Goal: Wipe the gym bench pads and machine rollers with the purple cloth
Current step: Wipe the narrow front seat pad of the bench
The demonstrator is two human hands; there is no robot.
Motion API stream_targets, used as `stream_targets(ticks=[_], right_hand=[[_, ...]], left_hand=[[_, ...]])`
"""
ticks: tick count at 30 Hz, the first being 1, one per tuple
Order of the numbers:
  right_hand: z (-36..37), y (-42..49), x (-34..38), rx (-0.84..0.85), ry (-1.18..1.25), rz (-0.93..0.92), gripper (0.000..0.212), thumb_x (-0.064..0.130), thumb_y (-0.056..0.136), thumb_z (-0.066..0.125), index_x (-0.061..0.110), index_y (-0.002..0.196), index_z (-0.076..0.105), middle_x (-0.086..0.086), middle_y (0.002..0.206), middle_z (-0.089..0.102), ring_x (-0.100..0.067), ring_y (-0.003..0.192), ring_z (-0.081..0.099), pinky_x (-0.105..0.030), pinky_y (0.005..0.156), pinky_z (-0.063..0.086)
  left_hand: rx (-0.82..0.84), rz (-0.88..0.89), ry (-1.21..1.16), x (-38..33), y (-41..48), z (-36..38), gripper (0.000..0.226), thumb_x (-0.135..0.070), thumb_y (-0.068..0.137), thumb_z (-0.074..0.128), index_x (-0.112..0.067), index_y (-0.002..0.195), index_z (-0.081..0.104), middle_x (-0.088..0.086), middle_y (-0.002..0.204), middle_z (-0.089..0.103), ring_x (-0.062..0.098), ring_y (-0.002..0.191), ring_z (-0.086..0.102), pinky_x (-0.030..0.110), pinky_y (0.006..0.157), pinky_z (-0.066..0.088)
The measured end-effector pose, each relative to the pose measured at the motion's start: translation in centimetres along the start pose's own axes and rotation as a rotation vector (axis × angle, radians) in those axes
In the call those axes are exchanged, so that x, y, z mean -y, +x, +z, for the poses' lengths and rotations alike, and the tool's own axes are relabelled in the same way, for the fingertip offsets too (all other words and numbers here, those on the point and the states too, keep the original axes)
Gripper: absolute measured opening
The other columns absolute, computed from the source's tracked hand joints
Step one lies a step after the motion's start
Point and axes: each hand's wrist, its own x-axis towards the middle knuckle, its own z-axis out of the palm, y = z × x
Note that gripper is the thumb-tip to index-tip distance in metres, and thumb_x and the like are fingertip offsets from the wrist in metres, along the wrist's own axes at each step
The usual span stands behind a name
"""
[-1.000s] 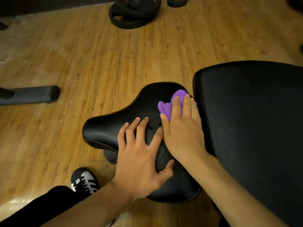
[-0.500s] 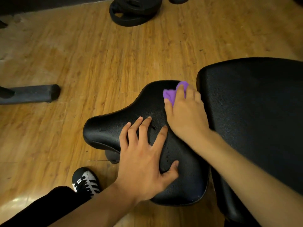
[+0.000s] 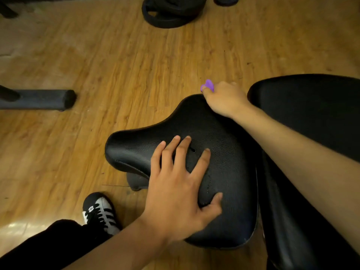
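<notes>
Clutching the cloth (image 3: 208,87), right hand (image 3: 224,100) sits curled over the far edge of the seat (image 3: 229,162); left hand (image 3: 175,191) lies spread flat on it, closer in.

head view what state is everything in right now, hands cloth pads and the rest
seat pad: small tear in cover, pressed by left hand
left hand: open, flat
purple cloth: bunched, mostly hidden by right hand
right hand: holds purple cloth at seat pad's far edge
back pad: untouched
roller: untouched, far left
weight plates: stacked flat on floor
</notes>
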Motion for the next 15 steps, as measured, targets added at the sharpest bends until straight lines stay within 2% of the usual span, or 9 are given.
stream_targets(ticks=[2, 4, 6, 8, 10, 12, 13, 14, 15], right_hand=[[0.3, 0.2, 0.3, -0.022, -0.015, 0.015, 0.057, 0.052, 0.107, 0.032, 0.005, 0.118, 0.064, -0.017, 0.109, 0.066, -0.038, 0.106, 0.058, -0.036, 0.079, 0.04], [1.2, -4.4, -0.4, -0.073, -0.017, -0.061, 0.055, 0.049, 0.108, 0.034, 0.004, 0.13, 0.057, -0.021, 0.132, 0.059, -0.039, 0.123, 0.053, -0.043, 0.096, 0.042], [1.6, -9.9, -1.3, -0.104, -0.053, -0.157, 0.062, 0.047, 0.108, 0.031, 0.002, 0.149, 0.042, -0.024, 0.155, 0.042, -0.039, 0.144, 0.036, -0.045, 0.119, 0.029], [1.3, -10.2, -2.0, -0.117, -0.111, -0.236, 0.064, 0.045, 0.108, 0.031, 0.001, 0.155, 0.035, -0.023, 0.161, 0.034, -0.036, 0.15, 0.028, -0.044, 0.125, 0.02], [0.4, -6.3, -0.4, -0.052, -0.083, -0.222, 0.055, 0.043, 0.108, 0.038, 0.006, 0.148, 0.048, -0.019, 0.152, 0.049, -0.035, 0.141, 0.042, -0.04, 0.115, 0.032], [-0.2, -0.9, 1.9, 0.099, -0.052, -0.15, 0.043, 0.047, 0.107, 0.042, 0.014, 0.114, 0.069, -0.011, 0.118, 0.068, -0.037, 0.115, 0.057, -0.036, 0.083, 0.044], [-0.5, 0.6, 2.9, 0.147, -0.043, -0.162, 0.045, 0.05, 0.106, 0.044, 0.015, 0.092, 0.068, -0.009, 0.095, 0.067, -0.036, 0.1, 0.06, -0.035, 0.069, 0.042], [-0.4, 1.4, 3.0, 0.161, -0.064, -0.201, 0.048, 0.052, 0.104, 0.044, 0.014, 0.082, 0.062, -0.006, 0.083, 0.061, -0.034, 0.092, 0.059, -0.035, 0.065, 0.04], [-0.4, 1.1, 2.5, 0.16, -0.074, -0.279, 0.047, 0.052, 0.104, 0.044, 0.013, 0.085, 0.061, -0.004, 0.085, 0.059, -0.032, 0.094, 0.059, -0.036, 0.069, 0.041]], left_hand=[[0.016, -0.004, 0.007, 0.2, -0.1, 0.1, 0.082, -0.071, 0.082, 0.051, -0.023, 0.149, 0.054, 0.023, 0.153, 0.044, 0.044, 0.146, 0.035, 0.06, 0.122, 0.021], [0.033, 0.0, 0.01, 0.3, -0.6, 0.2, 0.082, -0.071, 0.082, 0.052, -0.023, 0.149, 0.054, 0.023, 0.153, 0.045, 0.043, 0.147, 0.035, 0.06, 0.122, 0.022], [0.032, -0.004, -0.001, 0.2, -0.9, 0.1, 0.081, -0.071, 0.082, 0.052, -0.023, 0.148, 0.055, 0.023, 0.153, 0.045, 0.043, 0.146, 0.036, 0.06, 0.122, 0.022], [0.033, -0.003, -0.005, 0.1, -0.9, 0.0, 0.081, -0.071, 0.082, 0.052, -0.024, 0.147, 0.057, 0.023, 0.153, 0.046, 0.043, 0.146, 0.037, 0.06, 0.122, 0.023], [0.021, -0.006, -0.01, 0.0, -0.6, -0.1, 0.081, -0.07, 0.08, 0.053, -0.024, 0.146, 0.057, 0.023, 0.152, 0.046, 0.043, 0.146, 0.038, 0.06, 0.122, 0.023], [0.018, -0.009, -0.012, -0.1, -0.4, -0.1, 0.082, -0.07, 0.079, 0.054, -0.024, 0.147, 0.056, 0.023, 0.152, 0.046, 0.043, 0.146, 0.037, 0.059, 0.122, 0.022], [0.017, -0.011, -0.012, -0.1, -0.3, -0.1, 0.082, -0.07, 0.08, 0.053, -0.024, 0.147, 0.056, 0.023, 0.153, 0.046, 0.043, 0.146, 0.036, 0.058, 0.123, 0.021], [0.017, -0.013, -0.012, -0.1, -0.4, -0.1, 0.081, -0.07, 0.08, 0.053, -0.024, 0.147, 0.056, 0.023, 0.153, 0.046, 0.042, 0.146, 0.036, 0.058, 0.123, 0.021], [0.018, -0.012, -0.012, -0.1, -0.5, -0.1, 0.081, -0.07, 0.08, 0.053, -0.024, 0.147, 0.056, 0.023, 0.153, 0.046, 0.042, 0.146, 0.036, 0.058, 0.123, 0.02]])
